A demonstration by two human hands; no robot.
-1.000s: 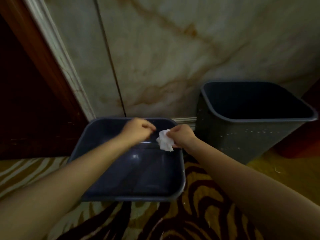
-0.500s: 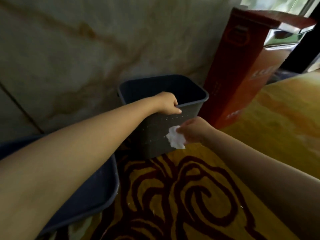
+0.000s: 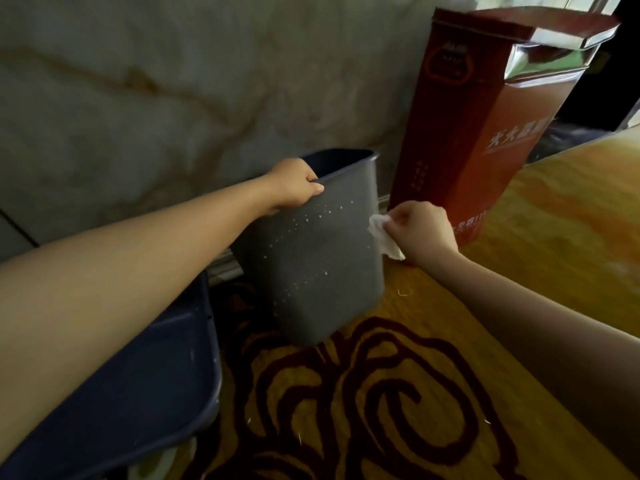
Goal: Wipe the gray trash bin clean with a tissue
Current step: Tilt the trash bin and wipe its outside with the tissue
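Centrally, gray trash bin (image 3: 311,251): it stands on the patterned carpet (image 3: 381,393) close to the marble wall (image 3: 173,81), tipped so its mouth leans toward the wall and its broad outer face turns to the camera. Pale specks are scattered in a loose band across that face.
Left hand (image 3: 294,183): curled over the bin's near rim, fingers hooked inside, thumb outside, holding the bin at its tilt.
Right hand (image 3: 420,228): pinched shut around a crumpled white tissue (image 3: 382,233), which meets the bin's right edge just below the rim. Whether the tissue is pressing flat or only brushing the corner is hard to say; that edge is slightly blurred.
Step in hand: the start of a wipe on the outer wall, by my reading.
Doing it well: keep the left grip firm so the bin does not swing away, spread the tissue flatter under the fingers, and sweep across the speckled band in overlapping strokes, from rim down toward the base.
Risk: a balled tissue may skip over specks; pushing too hard could topple the tilted bin.
Red box (image 3: 485,133): tall, just beside the right hand, leaving little elbow room there.
Blue bin (image 3: 121,393): a second, darker container at lower left, under the left forearm, apart from the gray one.
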